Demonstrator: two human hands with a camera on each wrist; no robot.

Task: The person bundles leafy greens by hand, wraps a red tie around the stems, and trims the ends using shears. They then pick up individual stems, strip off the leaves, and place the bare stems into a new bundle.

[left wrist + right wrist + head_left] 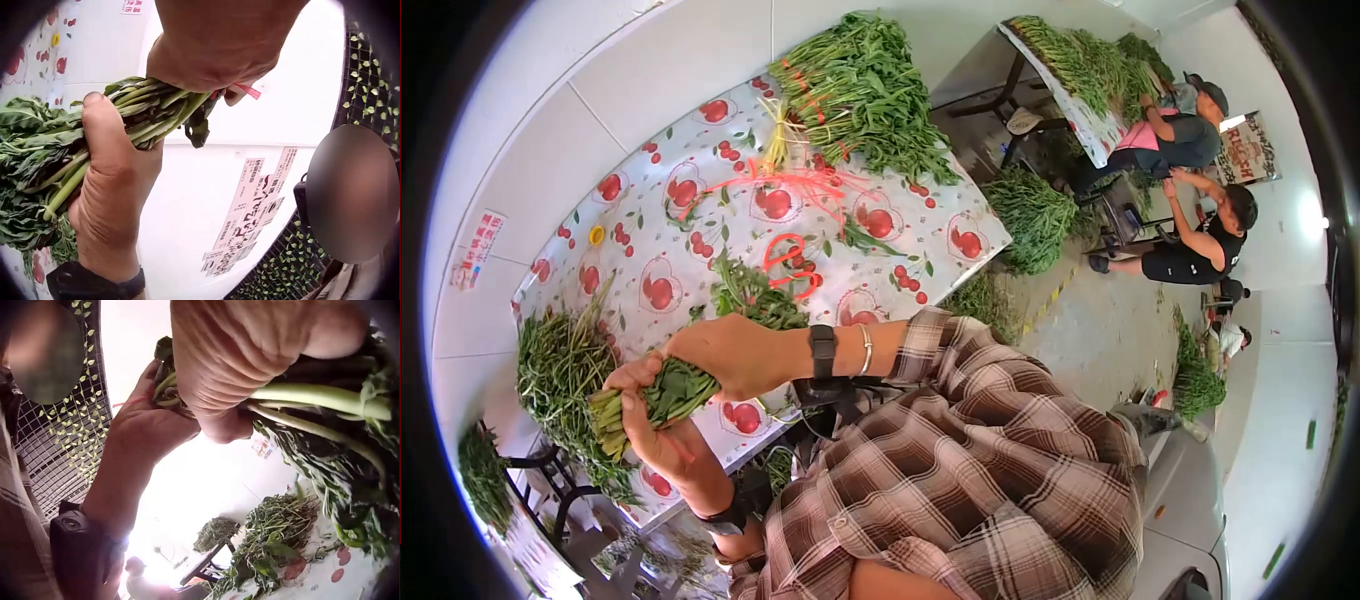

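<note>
Both hands grip one bunch of leafy green stems (682, 390) above the tablecloth with its cherry print (730, 240). My right hand (735, 355), with a bracelet on its wrist, wraps the middle of the bunch; leaves spill out beyond it. Around the stem-end part curls my left hand (658, 440), its thumb lying along the cut stems. A red tie strip (249, 91) sticks out by the left hand in the left wrist view. From the right wrist side, the left hand (147, 434) shows at the bunch's end, while the right hand (269, 356) covers the near stems.
A pile of loose greens (560, 390) lies at the table's left end. Tied bunches (860, 95) lie at the far end, with red tie strips (810, 190) scattered before them. Other people (1200, 220) sit by another table (1100, 140) with greens.
</note>
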